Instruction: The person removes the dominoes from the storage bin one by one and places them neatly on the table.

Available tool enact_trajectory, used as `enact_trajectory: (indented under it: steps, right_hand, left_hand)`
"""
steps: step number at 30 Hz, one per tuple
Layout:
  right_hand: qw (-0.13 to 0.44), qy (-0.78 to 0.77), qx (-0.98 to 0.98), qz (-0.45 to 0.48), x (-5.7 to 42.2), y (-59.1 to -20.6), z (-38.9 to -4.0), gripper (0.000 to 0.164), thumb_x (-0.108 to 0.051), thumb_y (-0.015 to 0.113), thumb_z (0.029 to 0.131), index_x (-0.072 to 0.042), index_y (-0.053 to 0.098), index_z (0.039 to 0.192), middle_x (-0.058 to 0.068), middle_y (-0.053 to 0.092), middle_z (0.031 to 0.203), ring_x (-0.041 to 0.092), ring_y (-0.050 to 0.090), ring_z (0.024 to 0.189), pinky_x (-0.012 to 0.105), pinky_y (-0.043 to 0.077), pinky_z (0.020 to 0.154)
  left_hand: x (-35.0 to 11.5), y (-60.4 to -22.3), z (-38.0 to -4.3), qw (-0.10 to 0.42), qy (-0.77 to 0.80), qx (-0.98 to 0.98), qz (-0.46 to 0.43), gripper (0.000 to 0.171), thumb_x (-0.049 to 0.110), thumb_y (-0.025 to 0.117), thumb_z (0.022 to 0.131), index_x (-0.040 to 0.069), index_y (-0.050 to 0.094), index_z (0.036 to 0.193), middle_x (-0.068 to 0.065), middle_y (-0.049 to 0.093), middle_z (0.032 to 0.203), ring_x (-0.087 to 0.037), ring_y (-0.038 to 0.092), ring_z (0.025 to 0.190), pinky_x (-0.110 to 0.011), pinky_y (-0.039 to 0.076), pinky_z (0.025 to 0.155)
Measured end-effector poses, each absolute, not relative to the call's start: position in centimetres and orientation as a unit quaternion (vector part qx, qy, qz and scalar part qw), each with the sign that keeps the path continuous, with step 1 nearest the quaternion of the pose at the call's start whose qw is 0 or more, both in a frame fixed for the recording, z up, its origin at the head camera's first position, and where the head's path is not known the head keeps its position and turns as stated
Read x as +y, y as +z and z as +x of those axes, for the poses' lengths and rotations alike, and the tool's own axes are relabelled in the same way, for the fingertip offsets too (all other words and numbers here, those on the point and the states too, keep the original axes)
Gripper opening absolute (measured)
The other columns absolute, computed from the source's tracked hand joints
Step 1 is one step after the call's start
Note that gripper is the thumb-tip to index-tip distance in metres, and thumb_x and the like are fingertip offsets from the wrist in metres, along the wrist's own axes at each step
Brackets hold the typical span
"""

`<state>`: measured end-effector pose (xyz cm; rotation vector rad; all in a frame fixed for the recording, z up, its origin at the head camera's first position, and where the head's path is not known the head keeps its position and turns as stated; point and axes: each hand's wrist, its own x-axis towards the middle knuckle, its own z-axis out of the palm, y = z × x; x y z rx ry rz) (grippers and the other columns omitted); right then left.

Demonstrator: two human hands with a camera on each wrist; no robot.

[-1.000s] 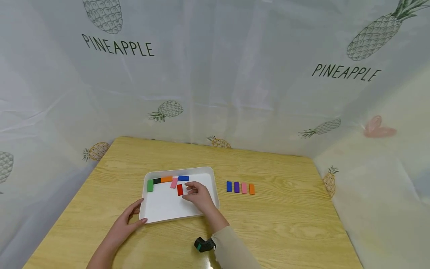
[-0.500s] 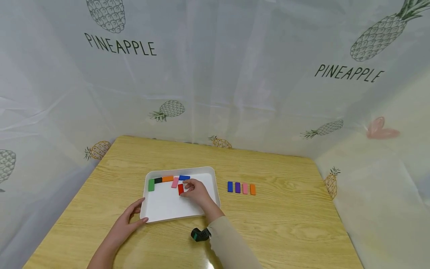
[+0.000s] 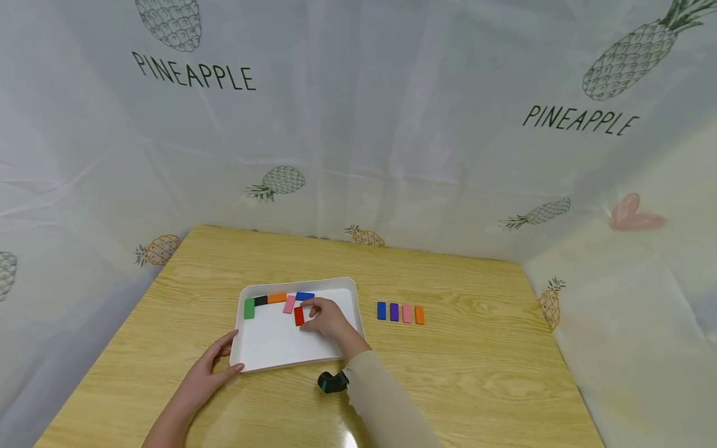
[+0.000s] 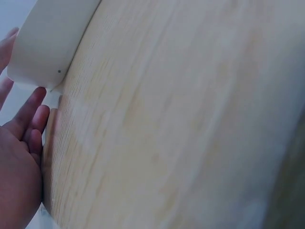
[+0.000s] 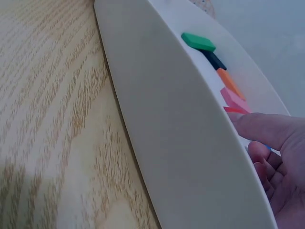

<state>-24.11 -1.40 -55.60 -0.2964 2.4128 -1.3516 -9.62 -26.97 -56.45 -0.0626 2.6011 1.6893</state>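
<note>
A white tray [image 3: 269, 348] holds small flat rectangular blocks. My right hand [image 3: 327, 320] is inside it, thumb and forefinger pinching the red block [image 3: 299, 317] at its two ends. Just behind the red block lie a pink block [image 3: 289, 304] and a blue block [image 3: 305, 296]. The right wrist view shows the thumb on the red block [image 5: 234, 110], largely hidden by the tray wall. My left hand [image 3: 207, 373] rests against the tray's left side, thumb by the front corner; in the left wrist view its extended fingers touch the tray's outer wall [image 4: 47, 52].
Along the tray's back left are a green block [image 3: 249, 308], a black block [image 3: 261, 300] and an orange block [image 3: 277, 298]. Right of the tray stand a blue block [image 3: 381, 311], a purple block [image 3: 394, 312], a pink block [image 3: 407, 313] and an orange block [image 3: 419, 315] in a row.
My right hand has moved left and closed in on the red block, from beside it to thumb and forefinger on its ends. The left hand has stayed at the tray.
</note>
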Motion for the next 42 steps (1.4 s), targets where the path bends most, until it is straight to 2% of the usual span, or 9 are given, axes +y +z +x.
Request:
enact_trajectory:
  steps: [9, 25, 32, 42]
  right_hand:
    - [0.172, -0.459, 0.865, -0.103, -1.8, -55.7, -24.1, 0.046, -0.008, 0.086, 0.074, -0.013, 0.072, 0.117, -0.002, 0.050, 0.074, 0.012, 0.042, 0.065, 0.023, 0.035, 0.059]
    - [0.171, -0.485, 0.854, -0.081, -1.4, -55.7, -23.9, 0.039, -0.007, 0.087, 0.072, -0.009, 0.068, 0.107, -0.001, 0.052, 0.076, 0.012, 0.044, 0.065, 0.024, 0.036, 0.057]
    - [0.180, -0.523, 0.830, -0.072, -1.0, -55.8, -23.7, 0.039, -0.008, 0.086, 0.074, -0.008, 0.062, 0.105, -0.001, 0.053, 0.077, 0.013, 0.046, 0.064, 0.022, 0.038, 0.057]
    - [0.195, -0.555, 0.807, -0.058, -0.5, -55.0, -23.0, 0.039, -0.007, 0.082, 0.078, -0.008, 0.056, 0.107, 0.001, 0.056, 0.084, 0.014, 0.052, 0.070, 0.023, 0.046, 0.064]
  left_hand:
    - [-27.0, -56.4, -9.4, 0.010, 0.544, 0.839, -0.015, 0.072, 0.020, 0.075, 0.088, 0.010, 0.038, 0.149, -0.013, 0.058, 0.120, -0.002, 0.048, 0.106, -0.007, 0.027, 0.090]
    - [-27.0, -56.6, -9.4, 0.006, 0.540, 0.841, -0.008, 0.071, 0.020, 0.074, 0.088, 0.010, 0.038, 0.149, -0.012, 0.058, 0.119, -0.001, 0.048, 0.107, -0.008, 0.028, 0.088]
    - [-26.9, -56.7, -9.5, 0.015, 0.535, 0.845, -0.015, 0.072, 0.021, 0.073, 0.089, 0.010, 0.037, 0.150, -0.012, 0.056, 0.123, -0.002, 0.049, 0.105, -0.011, 0.030, 0.088]
    - [-26.9, -56.5, -9.3, 0.029, 0.533, 0.845, -0.029, 0.073, 0.024, 0.073, 0.089, 0.013, 0.036, 0.151, -0.012, 0.055, 0.124, -0.004, 0.048, 0.106, -0.011, 0.030, 0.088]
